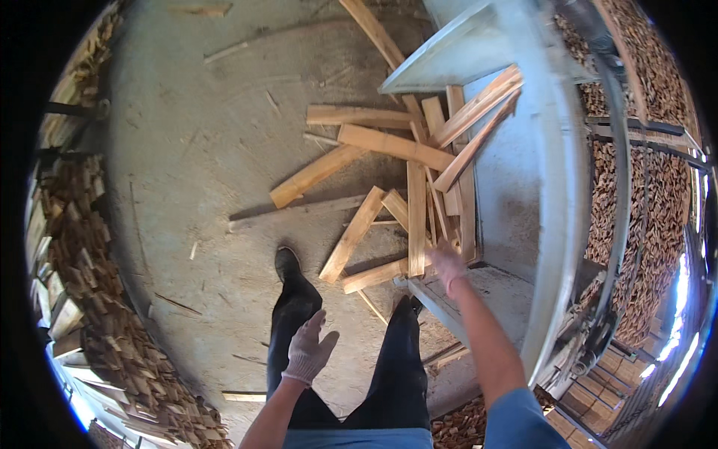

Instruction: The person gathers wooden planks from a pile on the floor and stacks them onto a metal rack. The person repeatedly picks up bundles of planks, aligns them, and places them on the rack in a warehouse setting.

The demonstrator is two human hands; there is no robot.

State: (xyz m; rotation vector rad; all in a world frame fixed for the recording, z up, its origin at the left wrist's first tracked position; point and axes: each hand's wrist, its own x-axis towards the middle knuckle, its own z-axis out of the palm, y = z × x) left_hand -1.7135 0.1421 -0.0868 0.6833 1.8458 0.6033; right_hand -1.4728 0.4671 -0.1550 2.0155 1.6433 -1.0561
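Observation:
My left hand [309, 350], in a pale knit glove, hangs over my left thigh. Its fingers are stretched out, the thumb stands apart, and nothing is in it. Further forward, my right hand [446, 263] in a similar glove reaches to the lower end of a heap of split wood pieces. Motion smears its fingers, so whether it grips anything is unclear. Closest to it is an upright-looking wood piece [416, 217]. Left of that lie a slanting wood piece [351, 235] and a low wood piece [378, 275]. Another wood piece [396, 147] crosses the heap higher up.
A blue-grey metal machine frame [508, 187] rises on the right, with several wood pieces leaning against it. Its flat ledge [497, 295] is beside my right forearm. Stacked split wood [112, 299] lines the left. Thin splinters litter the concrete floor [202, 150].

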